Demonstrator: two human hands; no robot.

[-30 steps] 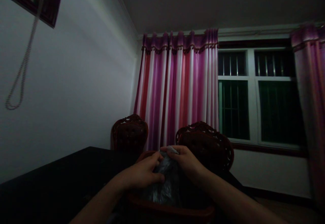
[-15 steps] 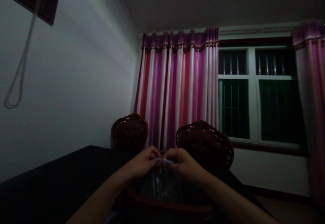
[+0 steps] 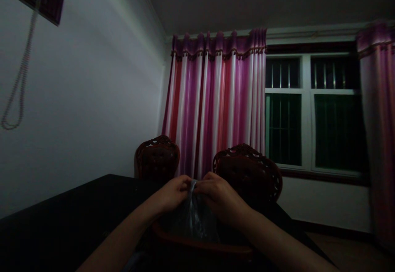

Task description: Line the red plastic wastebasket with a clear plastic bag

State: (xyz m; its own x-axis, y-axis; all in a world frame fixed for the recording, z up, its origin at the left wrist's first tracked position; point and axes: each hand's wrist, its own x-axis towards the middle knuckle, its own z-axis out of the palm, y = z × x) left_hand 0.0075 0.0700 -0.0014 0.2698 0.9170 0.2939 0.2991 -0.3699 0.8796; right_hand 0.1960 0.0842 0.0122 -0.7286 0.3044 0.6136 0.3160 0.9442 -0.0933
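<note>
A clear plastic bag [image 3: 195, 218] hangs from my fingers, its top gathered into a narrow neck. My left hand [image 3: 175, 193] is closed, pinching the left side of that neck. From the right, my right hand [image 3: 219, 196] grips the same gathered plastic with bent fingers. Below, the bag goes down behind the reddish-brown rim [image 3: 203, 245] of a dark container or basket. Poor light hides what, if anything, is inside the bag.
A dark table [image 3: 92, 206] spreads out to the left and beyond my hands. Two carved wooden chairs stand at its far side, one on the left [image 3: 157, 159] and one on the right [image 3: 247, 171]. Behind them are a striped curtain [image 3: 216, 99] and a barred window [image 3: 308, 111].
The bag's top is now drawn into a tighter, taller neck between my hands. My hands have risen slightly, and the right one has turned with its knuckles up.
</note>
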